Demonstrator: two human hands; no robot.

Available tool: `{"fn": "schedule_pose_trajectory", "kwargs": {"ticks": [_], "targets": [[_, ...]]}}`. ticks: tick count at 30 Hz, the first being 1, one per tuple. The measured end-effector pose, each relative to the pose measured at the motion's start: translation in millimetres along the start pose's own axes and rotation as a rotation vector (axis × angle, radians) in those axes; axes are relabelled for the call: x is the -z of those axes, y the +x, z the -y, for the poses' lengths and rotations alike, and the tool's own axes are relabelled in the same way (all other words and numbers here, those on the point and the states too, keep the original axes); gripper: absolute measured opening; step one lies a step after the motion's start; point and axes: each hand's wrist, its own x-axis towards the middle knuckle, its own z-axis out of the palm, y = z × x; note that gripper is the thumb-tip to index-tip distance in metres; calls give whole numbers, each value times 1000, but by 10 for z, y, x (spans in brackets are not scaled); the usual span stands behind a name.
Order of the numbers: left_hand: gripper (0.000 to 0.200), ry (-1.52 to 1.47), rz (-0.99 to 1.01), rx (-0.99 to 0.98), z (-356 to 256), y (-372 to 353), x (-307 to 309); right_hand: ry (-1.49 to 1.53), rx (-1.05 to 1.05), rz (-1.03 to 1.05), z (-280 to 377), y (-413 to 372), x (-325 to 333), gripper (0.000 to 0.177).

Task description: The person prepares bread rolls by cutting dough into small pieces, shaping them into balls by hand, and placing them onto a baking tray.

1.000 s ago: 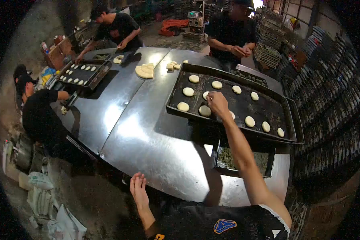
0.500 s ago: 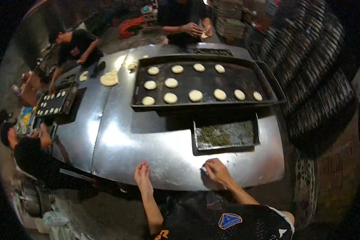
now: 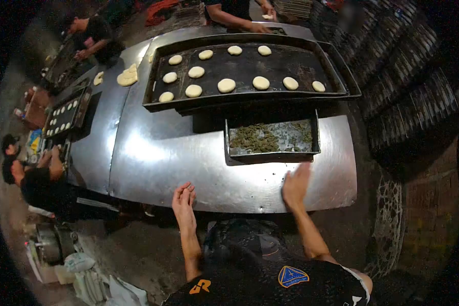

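The only legible mark is an orange letter "R" [image 3: 199, 286] on the person's black shirt [image 3: 245, 288], at 6 o'clock from the left hand [image 3: 183, 206]. A blue triangular badge [image 3: 289, 276] on the same shirt, at 6 o'clock from the right hand [image 3: 295, 186], carries lettering too small to read.

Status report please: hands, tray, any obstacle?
Left hand open, at table edge. Right hand open, empty, just short of filling tray. Nothing between.

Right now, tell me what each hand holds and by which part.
Nothing is held. The left hand lies flat at the near edge of the metal table; the right hand, blurred, is open over the table just short of the small tray.
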Motion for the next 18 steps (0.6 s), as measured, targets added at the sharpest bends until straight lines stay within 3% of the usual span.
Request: {"fn": "schedule_pose_trajectory", "kwargs": {"ticks": [1, 2, 3, 5, 6, 7, 8, 10, 11, 13, 14, 16, 18], "targets": [[24, 5, -6, -29, -16, -54, -15, -106, 140, 121, 246, -68, -195, 70], [23, 10, -14, -59, -28, -115, -14, 232, 166, 134, 604, -185, -314, 69], [23, 12, -40, -72, -28, -161, 4, 329, 325, 148, 959, -299, -359, 67], [24, 39, -66, -90, -13, -243, 35, 529, 636, 369, 1647, -609, -428, 67], [24, 58, -105, -139, -70, -330, -11, 588, 879, 603, 2022, -658, -340, 59], [24, 45, -143, -159, -103, -406, -23, 620, 1247, 1134, 2423, -560, -22, 42], [24, 55, -149, -206, -143, -476, -4, 615, 1294, 1149, 2600, -856, -258, 42], [24, 94, -173, -299, -305, -624, 82, 1146, 1307, 1663, 2817, -1520, -893, 36], [24, 75, -203, -358, -322, -693, 165, 1304, 1628, 1386, 2796, -1371, -463, 30], [23, 125, -305, -406, -368, -830, 365, 800, 1742, 1322, 2970, -1423, -603, 30], [23, 100, -377, -412, -379, -902, 441, 780, 1787, 1338, 3002, -1369, -519, 30], [23, 58, -494, -396, -294, -1002, 663, 787, 1436, 1441, 2989, -1108, -230, 30], [24, 42, -602, -382, -162, -1055, 871, 796, 1412, 1378, 2936, -946, -353, 31]]}}
